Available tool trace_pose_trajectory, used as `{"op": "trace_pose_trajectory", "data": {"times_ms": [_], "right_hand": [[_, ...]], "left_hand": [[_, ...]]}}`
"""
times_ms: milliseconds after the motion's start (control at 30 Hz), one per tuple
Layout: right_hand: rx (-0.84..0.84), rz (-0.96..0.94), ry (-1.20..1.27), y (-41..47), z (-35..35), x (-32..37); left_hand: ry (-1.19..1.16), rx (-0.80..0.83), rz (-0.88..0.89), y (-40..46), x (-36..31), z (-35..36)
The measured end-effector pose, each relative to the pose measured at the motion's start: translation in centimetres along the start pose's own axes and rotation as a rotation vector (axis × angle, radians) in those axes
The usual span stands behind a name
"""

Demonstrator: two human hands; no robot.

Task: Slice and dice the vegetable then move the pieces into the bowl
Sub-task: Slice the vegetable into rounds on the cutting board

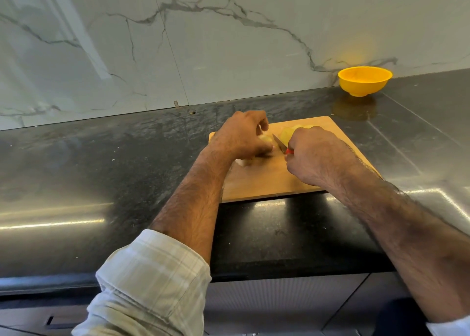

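1. The person's left hand (241,135) sits knuckles-up over the left part of the wooden cutting board (267,180), fingers curled down around a pale piece of vegetable (267,140) that it pins to the board (most of that piece is hidden under the hand).
2. The left forearm runs up from a rolled, light checked sleeve (152,279) at the lower left and slants toward the board.
3. The right hand (315,155) is closed in a fist around the red handle of a knife (281,145); only a sliver of red shows at the thumb side.
4. The blade points away from the person and to the left, lying in the gap between the two hands, its tip close to the held piece.
5. More yellowish cut pieces (292,131) lie on the far part of the board, just beyond the right hand.
6. The right forearm comes in bare from the lower right corner, crossing the board's near right edge.
7. A yellow bowl (365,80) stands on the dark countertop (101,163) against the marble wall, well apart from the board, beyond and to its right.
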State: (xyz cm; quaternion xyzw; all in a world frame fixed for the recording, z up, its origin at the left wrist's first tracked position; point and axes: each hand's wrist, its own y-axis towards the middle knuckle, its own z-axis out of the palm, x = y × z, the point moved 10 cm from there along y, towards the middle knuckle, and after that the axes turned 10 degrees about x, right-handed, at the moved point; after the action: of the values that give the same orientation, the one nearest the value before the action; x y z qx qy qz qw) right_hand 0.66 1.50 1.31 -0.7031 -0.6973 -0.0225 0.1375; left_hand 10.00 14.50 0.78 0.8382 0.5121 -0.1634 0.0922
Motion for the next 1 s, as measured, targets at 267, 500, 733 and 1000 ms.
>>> {"op": "trace_pose_trajectory", "data": {"times_ms": [267, 500, 733, 1000], "right_hand": [[-0.115, -0.013, 0.053, 0.5, -0.3, -0.5], [-0.135, -0.055, 0.087, 0.9, 0.0, 1.0], [-0.144, -0.025, 0.092, 0.9, 0.1, 0.3], [-0.18, -0.06, 0.068, 0.4, -0.2, 1.0]], "left_hand": [[-0.217, -0.071, 0.02, 0.2, 1.2, -0.5], [-0.28, -0.07, -0.044, -0.8, 2.4, -1.0], [-0.33, -0.104, -0.005, -0.9, 1.9, -1.1], [-0.313, -0.097, 0.004, -1.0, 2.4, -1.2]]}}
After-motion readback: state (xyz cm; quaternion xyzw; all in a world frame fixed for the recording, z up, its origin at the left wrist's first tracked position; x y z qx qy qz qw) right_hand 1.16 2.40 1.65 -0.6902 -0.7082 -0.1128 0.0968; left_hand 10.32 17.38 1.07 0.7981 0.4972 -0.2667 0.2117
